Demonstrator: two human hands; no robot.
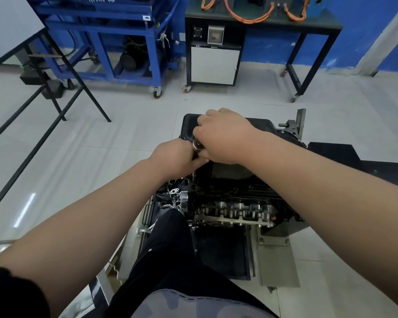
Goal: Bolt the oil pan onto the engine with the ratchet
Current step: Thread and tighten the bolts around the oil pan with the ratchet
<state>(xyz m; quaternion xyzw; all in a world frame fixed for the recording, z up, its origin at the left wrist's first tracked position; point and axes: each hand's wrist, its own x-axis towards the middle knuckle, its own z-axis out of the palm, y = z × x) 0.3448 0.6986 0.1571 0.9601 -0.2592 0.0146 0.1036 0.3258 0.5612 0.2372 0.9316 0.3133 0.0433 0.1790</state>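
I had both hands at the pan's point(260, 125) near-left edge atop the engine point(230, 203), left hand point(175, 157) curled shut round the ratchet point(197, 144) handle and right hand point(225, 136) cupped over its head, seemingly steadying the socket on a bolt.

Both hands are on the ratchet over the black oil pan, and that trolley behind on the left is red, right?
Not quite: the head view shows the trolley is blue. Both the left hand and right hand do meet at the ratchet over the black oil pan.
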